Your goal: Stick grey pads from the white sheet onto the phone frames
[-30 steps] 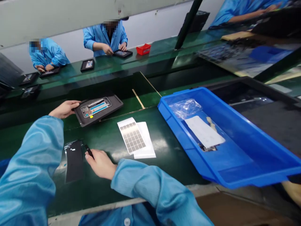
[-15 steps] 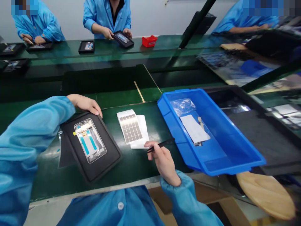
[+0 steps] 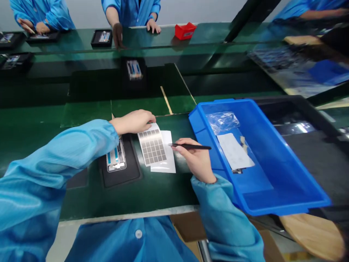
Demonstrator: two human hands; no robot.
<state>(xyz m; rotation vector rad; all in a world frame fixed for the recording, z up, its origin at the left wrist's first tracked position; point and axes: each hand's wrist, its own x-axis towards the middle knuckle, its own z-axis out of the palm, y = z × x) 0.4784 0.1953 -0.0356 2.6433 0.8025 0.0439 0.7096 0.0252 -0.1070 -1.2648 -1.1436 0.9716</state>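
My left hand [image 3: 135, 121] reaches across the black tray [image 3: 120, 178], its fingers closed on the top edge of a sheet of small grey square stickers [image 3: 154, 149]. That sheet overlaps a white paper [image 3: 169, 160] on the green bench. Inside the tray lies an opened phone frame [image 3: 117, 158] with blue strips, its upper part hidden by my left arm. Black tweezers [image 3: 192, 146] are held in my right hand [image 3: 199, 162], their tips pointing left at the white paper's right edge.
At my right stands a blue bin [image 3: 261, 185] holding a white paper and clear plastic. A black tray with a phone part [image 3: 134, 70] rests on the middle lane. Co-workers in blue sit opposite, near a red box [image 3: 185, 31]. A wooden stool [image 3: 313, 234] is at lower right.
My left hand has left the tray's edge and moved right to the sticker sheet. The tray now sits straighter. My tweezers have levelled, tips left. A co-worker's tray has come onto the middle lane.
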